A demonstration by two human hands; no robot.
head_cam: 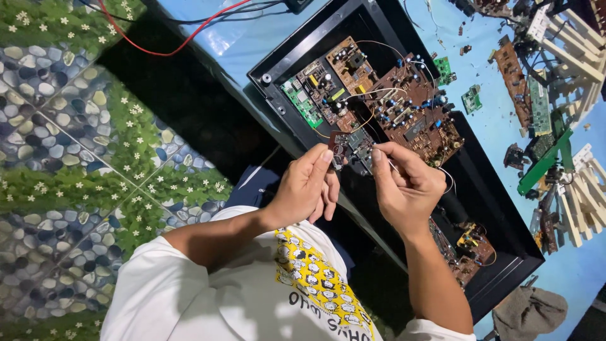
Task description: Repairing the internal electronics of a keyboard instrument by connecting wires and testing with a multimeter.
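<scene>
My left hand (307, 186) and my right hand (407, 183) are raised together over a black open case (486, 208). Between their fingertips they pinch a small brown circuit board (351, 146) with thin wires trailing from it. The left thumb and forefinger grip its left edge; the right fingers hold its right side and a thin wire. Inside the case lie several brown and green circuit boards (404, 107), joined by looping pale wires.
The case sits on a light blue surface (505, 120) strewn with loose boards and scrap parts (536, 101) at the right. A red cable (170, 44) runs at the top left. Pebble-and-flower patterned floor (76, 158) fills the left. A grey cloth (529, 312) lies at the bottom right.
</scene>
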